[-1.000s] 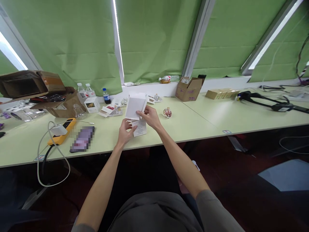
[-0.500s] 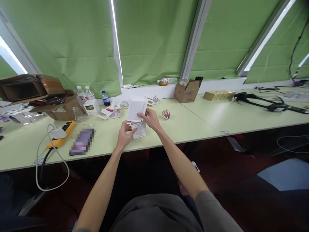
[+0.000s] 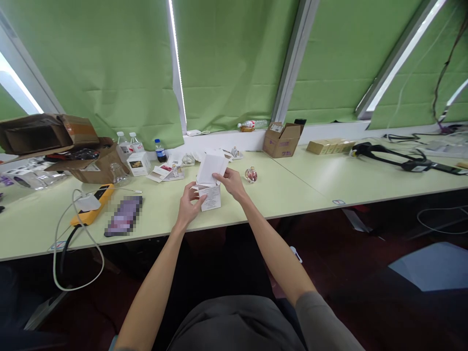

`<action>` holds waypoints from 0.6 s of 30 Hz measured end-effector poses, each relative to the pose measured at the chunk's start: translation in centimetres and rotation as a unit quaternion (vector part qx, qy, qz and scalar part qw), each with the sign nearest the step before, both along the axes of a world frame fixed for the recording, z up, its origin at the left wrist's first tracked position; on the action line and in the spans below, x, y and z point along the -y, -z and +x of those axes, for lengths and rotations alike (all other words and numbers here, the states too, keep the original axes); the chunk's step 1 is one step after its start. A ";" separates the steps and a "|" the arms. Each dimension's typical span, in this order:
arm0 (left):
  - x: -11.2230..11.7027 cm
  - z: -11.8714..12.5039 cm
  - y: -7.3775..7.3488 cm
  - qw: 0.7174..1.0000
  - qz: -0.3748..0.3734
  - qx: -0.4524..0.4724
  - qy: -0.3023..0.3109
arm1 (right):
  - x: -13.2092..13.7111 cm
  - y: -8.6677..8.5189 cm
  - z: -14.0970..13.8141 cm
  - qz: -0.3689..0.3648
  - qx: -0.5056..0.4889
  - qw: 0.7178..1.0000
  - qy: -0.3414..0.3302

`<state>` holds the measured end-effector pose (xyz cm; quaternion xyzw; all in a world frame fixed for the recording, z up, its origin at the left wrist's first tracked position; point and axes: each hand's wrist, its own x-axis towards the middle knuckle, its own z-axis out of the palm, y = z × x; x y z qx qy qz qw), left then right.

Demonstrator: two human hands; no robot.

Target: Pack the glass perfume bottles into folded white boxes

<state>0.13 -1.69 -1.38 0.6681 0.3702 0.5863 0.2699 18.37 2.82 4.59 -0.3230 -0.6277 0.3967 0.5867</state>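
A small white box (image 3: 211, 197) with printed text on its side stands on the pale green table (image 3: 292, 183). My left hand (image 3: 188, 205) grips its left side with the fingers curled round it. A white cardboard insert (image 3: 211, 168) sticks up out of the box top, tilted back. My right hand (image 3: 231, 183) pinches the lower right edge of that insert. A small round glass bottle with a pink inside (image 3: 250, 174) sits on the table just right of my right hand.
Left of my hands lie a phone (image 3: 124, 215), a yellow power strip (image 3: 92, 204) with a white cable, open cardboard boxes (image 3: 54, 141), water bottles (image 3: 126, 141) and small white boxes (image 3: 139, 163). A brown carton (image 3: 283, 139), tan boxes (image 3: 329, 145) and a black device (image 3: 398, 158) sit to the right.
The white insert has come down lower into the box and tilted a little to the right. Both hands have stayed on the box and insert.
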 end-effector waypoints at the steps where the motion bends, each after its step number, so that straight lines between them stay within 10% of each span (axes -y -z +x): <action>1: 0.0 0.0 0.0 1.000 0.000 -0.001 0.001 | 0.0 0.1 0.1 -0.003 -0.005 1.000 -0.003; 18: 0.7 0.2 -0.8 0.999 0.022 -0.034 -0.010 | 0.1 -0.1 0.5 0.005 0.013 1.000 0.009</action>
